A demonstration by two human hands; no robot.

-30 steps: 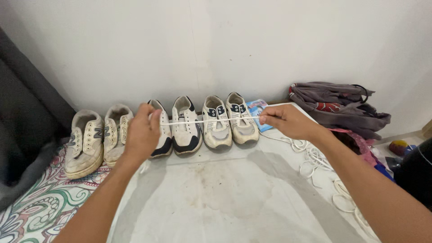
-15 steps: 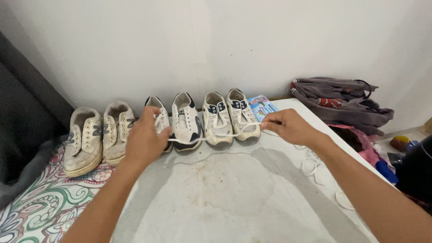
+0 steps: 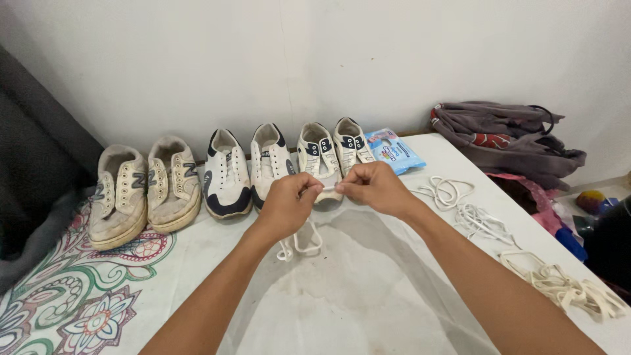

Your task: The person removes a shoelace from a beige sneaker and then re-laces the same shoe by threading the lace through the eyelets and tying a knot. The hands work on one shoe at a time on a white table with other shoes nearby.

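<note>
Both hands pinch one white shoelace (image 3: pixel 299 244) | left hand (image 3: pixel 286 207) fingers closed | right hand (image 3: pixel 374 189) fingers closed

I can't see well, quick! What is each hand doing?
Left hand: closed, pinching the white shoelace.
Right hand: closed, pinching the same shoelace.

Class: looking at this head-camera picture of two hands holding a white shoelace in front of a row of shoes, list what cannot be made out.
- Shoelace ends: hidden inside the left hand and right hand.
- Toe of one cream shoe: behind the hands.
- Dark object: cut off by the right edge.
- Blue packet print: too small.
</note>
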